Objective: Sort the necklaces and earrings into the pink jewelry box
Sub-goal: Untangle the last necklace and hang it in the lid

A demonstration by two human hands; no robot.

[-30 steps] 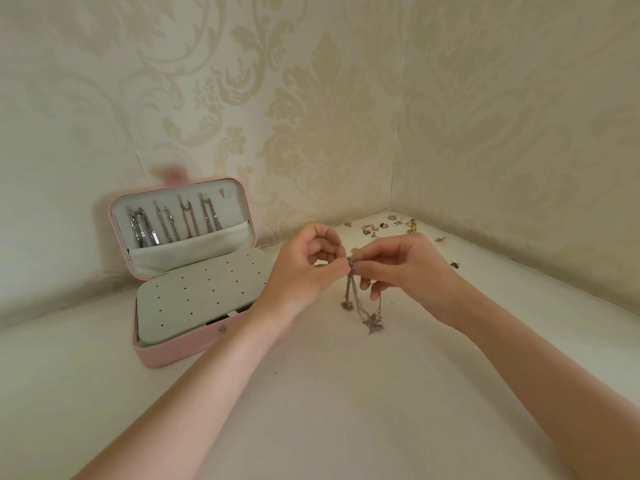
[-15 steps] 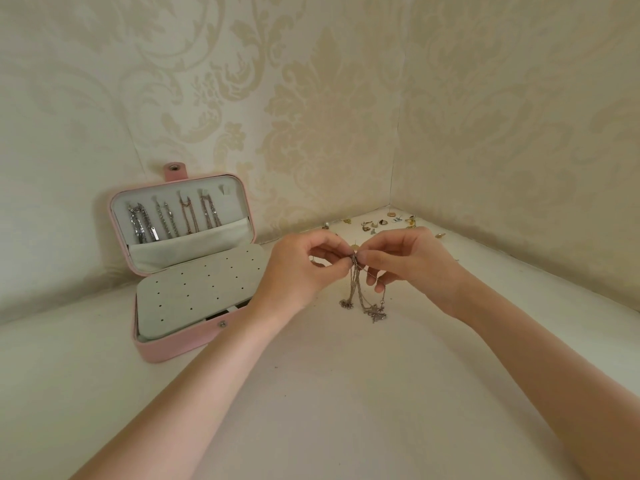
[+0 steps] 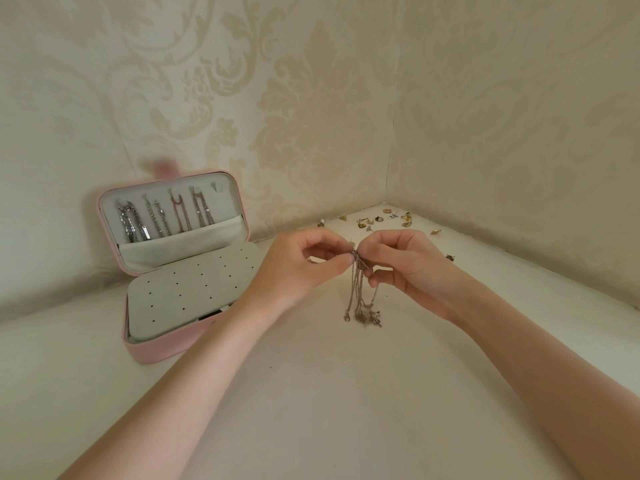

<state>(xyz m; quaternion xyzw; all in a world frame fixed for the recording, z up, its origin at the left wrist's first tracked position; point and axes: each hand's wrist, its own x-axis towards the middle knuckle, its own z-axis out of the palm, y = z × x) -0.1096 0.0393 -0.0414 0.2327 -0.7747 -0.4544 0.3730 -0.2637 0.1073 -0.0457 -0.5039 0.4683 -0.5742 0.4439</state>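
My left hand (image 3: 304, 268) and my right hand (image 3: 405, 265) both pinch the top of a thin necklace (image 3: 360, 292). It hangs down between them over the white table (image 3: 311, 393). The pink jewelry box (image 3: 173, 271) sits open on my left. Little earrings (image 3: 381, 220) lie in the corner.

Pink box (image 3: 162, 351) sits open, pale grey inside, its panel (image 3: 194, 289) dotted with dark holes. Cream damask wallpaper (image 3: 311, 98) behind; silvery chain (image 3: 356, 292) dangles, gold earrings (image 3: 381, 218) scattered on a white surface (image 3: 346, 393).
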